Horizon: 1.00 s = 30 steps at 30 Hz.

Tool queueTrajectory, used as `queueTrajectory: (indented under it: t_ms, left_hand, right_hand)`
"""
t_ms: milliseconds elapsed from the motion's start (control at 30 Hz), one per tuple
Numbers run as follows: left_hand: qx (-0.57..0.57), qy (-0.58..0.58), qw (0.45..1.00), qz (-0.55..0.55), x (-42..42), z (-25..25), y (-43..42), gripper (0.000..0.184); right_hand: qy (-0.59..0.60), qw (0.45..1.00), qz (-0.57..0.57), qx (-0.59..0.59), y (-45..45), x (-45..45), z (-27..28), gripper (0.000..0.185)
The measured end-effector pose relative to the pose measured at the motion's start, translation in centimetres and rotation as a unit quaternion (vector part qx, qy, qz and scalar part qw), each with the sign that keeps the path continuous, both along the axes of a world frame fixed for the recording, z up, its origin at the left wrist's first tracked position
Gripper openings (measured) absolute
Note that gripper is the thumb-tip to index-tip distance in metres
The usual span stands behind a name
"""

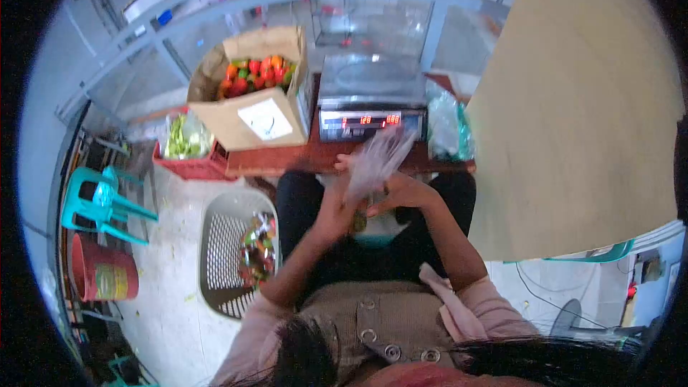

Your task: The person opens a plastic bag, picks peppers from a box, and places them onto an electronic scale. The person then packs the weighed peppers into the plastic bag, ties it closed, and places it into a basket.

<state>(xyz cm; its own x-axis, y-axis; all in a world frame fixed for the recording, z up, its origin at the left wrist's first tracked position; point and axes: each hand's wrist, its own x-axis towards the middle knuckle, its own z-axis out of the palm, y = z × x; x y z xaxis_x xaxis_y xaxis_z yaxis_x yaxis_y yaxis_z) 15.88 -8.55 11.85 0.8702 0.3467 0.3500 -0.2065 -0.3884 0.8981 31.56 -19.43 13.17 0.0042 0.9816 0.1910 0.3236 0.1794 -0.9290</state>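
Note:
A clear plastic bag [380,161] is held up over my lap, its loose top spreading toward the scale. My left hand [338,204] grips it from the left, with some fingertips showing beyond the film. At its right side my right hand [403,192] is closed around the lower part, its fingers partly hidden and blurred. Something small and greenish [359,222] shows below the hands; I cannot make out what it is. Just beyond the bag stands a digital scale [369,79] with a lit red display and a bare metal pan.
Left of the scale, a cardboard box [247,125] holds red, orange and green tomatoes. A red crate [193,165] contains green vegetables. On the floor are a grey basket [215,258] with packed produce, a teal stool [86,201] and a red bucket [107,272]. Plastic bags [448,125] lie right.

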Motion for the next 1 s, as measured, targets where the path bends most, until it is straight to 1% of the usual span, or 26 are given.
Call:
queueTrajectory:
  t_ms: [33, 67, 100, 133, 200, 233, 300, 333, 433, 500, 567, 633, 667, 700, 733, 767, 800, 833, 867, 900, 933, 967, 1000]
  left_hand:
    - [-0.021, 0.1, 0.994, -0.027, 0.1, 2.7, 0.5, 0.028]
    - [0.011, 0.039, 0.999, -0.024, 0.9, 3.8, 0.6, 0.026]
    - [0.046, -0.022, 0.999, -0.017, 1.7, 5.0, 0.7, 0.024]
    - [0.041, -0.071, 0.996, -0.03, 2.6, 6.1, 1.2, 0.023]
    - [0.05, -0.003, 0.998, -0.041, 3.4, 7.3, 2.0, 0.022]
    - [0.054, 0.028, 0.997, -0.047, 3.8, 7.5, 2.4, 0.021]
    - [0.111, -0.009, 0.992, -0.064, 4.4, 7.2, 2.7, 0.021]
    - [0.139, -0.029, 0.987, -0.074, 4.8, 7.1, 3.0, 0.02]
    - [0.109, -0.113, 0.987, -0.041, 5.4, 8.8, 4.8, 0.017]
    - [0.097, -0.127, 0.985, -0.059, 5.3, 11.9, 5.8, 0.023]
    - [-0.089, -0.088, 0.99, -0.07, 3.4, 14.5, 6.8, 0.027]
    - [-0.251, -0.119, 0.944, -0.18, 1.4, 16.1, 9.3, 0.033]
    - [-0.185, -0.118, 0.975, -0.041, 1.6, 15.1, 8.8, 0.035]
    - [-0.116, -0.114, 0.982, 0.1, 1.8, 13.3, 8.1, 0.037]
    - [-0.119, -0.061, 0.988, 0.078, 1.8, 10.3, 7.8, 0.048]
    - [-0.119, -0.007, 0.991, 0.053, 1.7, 7.2, 7.5, 0.063]
    - [-0.178, 0.051, 0.983, -0.023, 1.0, 5.3, 6.7, 0.07]
    - [-0.237, 0.109, 0.96, -0.1, 0.7, 3.2, 6.0, 0.078]
    - [-0.028, 0.043, 0.991, -0.124, 1.8, -2.2, 6.5, 0.077]
    - [-0.02, 0.03, 0.99, -0.137, 1.3, -3.1, 6.0, 0.077]
    - [-0.012, 0.018, 0.989, -0.149, 0.8, -4.0, 5.4, 0.077]
    - [0.004, 0.026, 0.989, -0.144, 0.1, -2.6, 4.8, 0.074]
    - [0.008, 0.052, 0.99, -0.134, -1.1, 0.0, 3.8, 0.072]
  right_hand:
    - [-0.004, 0.999, -0.029, -0.028, 0.2, -0.9, -0.6, 0.085]
    - [-0.01, 0.997, -0.056, -0.056, 0.8, -1.9, -0.8, 0.084]
    - [0.004, 0.996, -0.058, -0.072, 1.3, -2.4, -0.9, 0.081]
    - [0.017, 0.994, -0.061, -0.089, 1.7, -2.8, -1.0, 0.078]
    - [0.072, 0.993, -0.023, -0.094, 2.8, -2.3, -0.7, 0.065]
    - [0.038, 0.996, -0.039, -0.073, 3.0, -2.6, -0.6, 0.062]
    - [-0.029, 0.996, -0.075, -0.031, 2.9, -3.3, -0.5, 0.055]
    - [-0.013, 0.994, -0.097, -0.051, 2.9, -3.3, 0.0, 0.05]
    - [0.019, 0.986, -0.14, -0.09, 3.2, -2.8, 0.5, 0.039]
    - [0.019, 0.988, -0.131, -0.079, 3.6, -1.9, -0.7, 0.035]
    - [-0.06, 0.981, -0.175, -0.06, 3.8, -1.4, -4.9, 0.031]
    - [-0.068, 0.972, -0.209, -0.078, 3.6, -1.8, -5.3, 0.031]
    - [-0.037, 0.969, -0.22, -0.104, 3.0, -2.1, -4.8, 0.031]
    - [-0.007, 0.965, -0.229, -0.13, 2.5, -2.5, -4.3, 0.032]
    - [-0.072, 0.959, -0.269, -0.047, 2.2, -2.9, -4.7, 0.032]
    - [-0.135, 0.941, -0.307, 0.039, 2.1, -3.2, -5.4, 0.032]
    - [-0.196, 0.91, -0.343, 0.124, 2.2, -3.2, -6.0, 0.032]
    - [-0.231, 0.89, -0.365, 0.144, 2.5, -3.2, -6.3, 0.032]
    - [-0.268, 0.868, -0.386, 0.162, 3.0, -3.1, -6.5, 0.031]
    - [-0.306, 0.842, -0.405, 0.181, 3.4, -2.7, -6.4, 0.03]
    - [-0.476, 0.826, -0.268, 0.14, 3.4, -2.5, -1.2, 0.028]
    - [-0.437, 0.847, -0.256, 0.16, 3.2, -2.8, 1.6, 0.027]
    - [-0.399, 0.865, -0.244, 0.18, 2.9, -3.6, 3.6, 0.027]
